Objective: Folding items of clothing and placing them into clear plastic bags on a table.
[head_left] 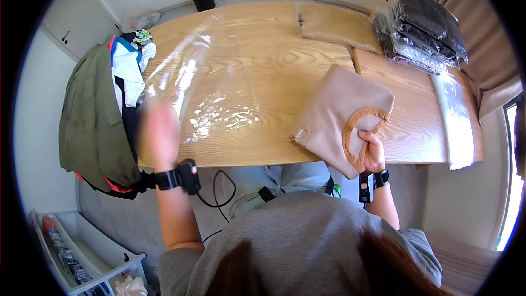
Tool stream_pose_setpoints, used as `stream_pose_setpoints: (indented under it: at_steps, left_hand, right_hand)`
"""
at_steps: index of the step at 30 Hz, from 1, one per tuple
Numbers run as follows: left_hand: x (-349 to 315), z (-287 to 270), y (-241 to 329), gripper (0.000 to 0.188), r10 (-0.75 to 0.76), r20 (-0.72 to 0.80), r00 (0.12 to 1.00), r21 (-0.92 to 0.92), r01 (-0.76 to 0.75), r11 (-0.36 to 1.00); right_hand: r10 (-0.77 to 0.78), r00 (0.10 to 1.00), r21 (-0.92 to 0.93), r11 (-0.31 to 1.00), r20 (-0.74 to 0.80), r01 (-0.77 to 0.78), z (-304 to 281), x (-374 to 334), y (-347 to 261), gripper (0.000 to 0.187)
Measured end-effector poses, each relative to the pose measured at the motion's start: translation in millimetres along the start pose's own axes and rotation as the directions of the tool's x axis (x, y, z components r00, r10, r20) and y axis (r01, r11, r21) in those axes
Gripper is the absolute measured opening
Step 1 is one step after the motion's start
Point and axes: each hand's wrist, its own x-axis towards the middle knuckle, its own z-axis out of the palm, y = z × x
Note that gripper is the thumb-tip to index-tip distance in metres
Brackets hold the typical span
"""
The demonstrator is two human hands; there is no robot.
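Observation:
My right hand is closed on the brown-trimmed neckline of a folded pinkish-beige garment, which lies tilted over the table's near edge on the right. A small patch shows at the garment's left corner. My left hand is smeared by motion, so its fingers cannot be made out. It hovers at the table's near left, between a heap of clothes and a clear plastic bag. Crinkled and shiny, that bag lies on the wooden table. Each wrist wears a black strapped device.
Folded dark clothes in clear bags are stacked at the far right. Nearby lies a flat bagged beige item. Clear plastic sleeves rest along the right edge. A black bin stands behind the table, and a white crate below left.

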Motion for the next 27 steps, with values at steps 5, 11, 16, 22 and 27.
stream_pose_setpoints:
  at_steps: [5,11,16,22,27]
  left_hand:
    - [58.1,-84.5,2.8,0.039,-0.038,-0.108,0.993,-0.280,0.006,0.960]
    - [-15.8,2.9,31.9,0.063,0.885,0.020,0.465,0.891,-0.410,0.196]
    - [-52.6,66.7,-23.7,0.065,0.118,0.483,0.867,0.873,-0.488,0.012]
    - [-84.6,88.2,-54.0,0.076,-0.236,0.659,0.714,0.720,-0.690,-0.077]
    - [-92.9,89.1,-49.2,0.074,-0.281,0.815,0.507,0.536,-0.843,0.034]
  right_hand:
    - [0.008,1.000,-0.048,0.999,-0.006,-0.008,2.8,6.2,8.2,0.045]
    - [-0.006,1.000,-0.063,0.998,-0.016,0.004,3.4,7.4,10.5,0.045]
    - [-0.012,1.000,-0.048,0.999,0.017,0.013,-4.7,6.9,9.9,0.046]
    - [-0.054,0.998,0.049,0.997,0.027,0.053,-2.9,-11.3,11.6,0.046]
    - [-0.068,0.995,0.079,0.995,0.066,0.063,-5.9,-24.1,-1.5,0.048]
